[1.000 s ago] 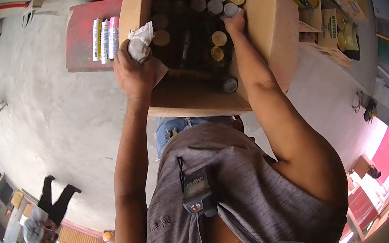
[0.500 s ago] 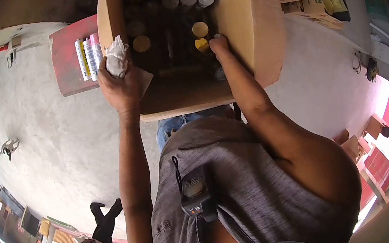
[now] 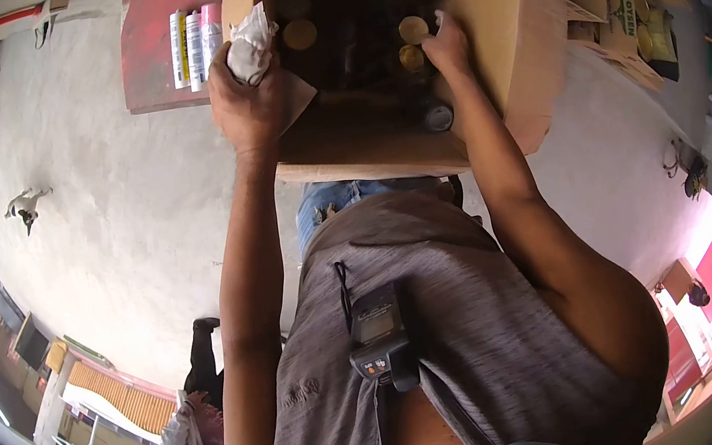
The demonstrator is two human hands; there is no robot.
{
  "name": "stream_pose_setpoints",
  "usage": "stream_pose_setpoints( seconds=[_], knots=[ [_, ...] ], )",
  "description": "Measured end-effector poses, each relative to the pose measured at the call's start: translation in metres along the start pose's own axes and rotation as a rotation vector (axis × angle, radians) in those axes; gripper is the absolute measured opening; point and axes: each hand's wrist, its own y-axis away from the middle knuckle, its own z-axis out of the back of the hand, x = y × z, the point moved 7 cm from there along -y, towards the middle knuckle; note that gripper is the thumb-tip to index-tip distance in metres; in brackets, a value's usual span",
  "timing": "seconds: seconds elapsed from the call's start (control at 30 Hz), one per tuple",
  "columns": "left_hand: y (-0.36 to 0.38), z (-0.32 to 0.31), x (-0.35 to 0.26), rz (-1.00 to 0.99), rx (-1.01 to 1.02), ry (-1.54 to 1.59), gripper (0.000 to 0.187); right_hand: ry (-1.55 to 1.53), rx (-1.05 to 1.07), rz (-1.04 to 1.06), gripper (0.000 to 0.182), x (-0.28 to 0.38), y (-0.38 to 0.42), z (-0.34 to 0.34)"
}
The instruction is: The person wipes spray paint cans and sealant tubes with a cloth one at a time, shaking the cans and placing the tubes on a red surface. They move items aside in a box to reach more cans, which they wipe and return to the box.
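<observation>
A large open cardboard box point(image 3: 513, 45) stands in front of me with several cans inside. My left hand point(image 3: 250, 114) is closed around a crumpled white rag point(image 3: 251, 48) at the box's left wall. My right hand point(image 3: 446, 48) reaches inside near the right wall, its fingers curled; what they hold, if anything, is hidden. Just left of those fingers are a can with a gold top point(image 3: 414, 29) and a yellowish can point(image 3: 411, 58). Closer to me, a dark can point(image 3: 438, 117) with a greyish end lies in the shadowed box.
Several cartridge tubes point(image 3: 194, 49) lie on a red surface point(image 3: 147, 61) left of the box. Cartons with cans point(image 3: 622, 12) stand at the right. A dog point(image 3: 26, 209) is on the floor at left; another person point(image 3: 203, 399) is at lower left.
The whole view has shifted, so the box and both hands appear further up and right. My right hand has moved slightly off the yellowish can. The rag stays in my left hand.
</observation>
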Motion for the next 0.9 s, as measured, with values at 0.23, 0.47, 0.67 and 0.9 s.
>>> stream_pose_setpoints(
  seconds=[0.23, 0.47, 0.67, 0.9],
  knots=[
    [0.0, -0.005, 0.003, 0.023, 0.02, 0.091, 0.06, 0.358, 0.388, 0.552, 0.028, 0.073, 0.056, -0.097],
    [-0.001, -0.008, 0.004, 0.018, 0.033, 0.138, 0.056, 0.259, 0.563, 0.345, 0.036, 0.077, 0.072, -0.133],
    [-0.002, -0.01, 0.003, 0.074, 0.047, 0.127, 0.058, 0.057, 0.512, 0.243, 0.041, 0.052, 0.069, -0.129],
    [0.0, -0.01, 0.006, 0.027, 0.097, 0.182, 0.061, -0.19, 0.542, 0.299, 0.049, 0.085, 0.066, -0.148]
  ],
)
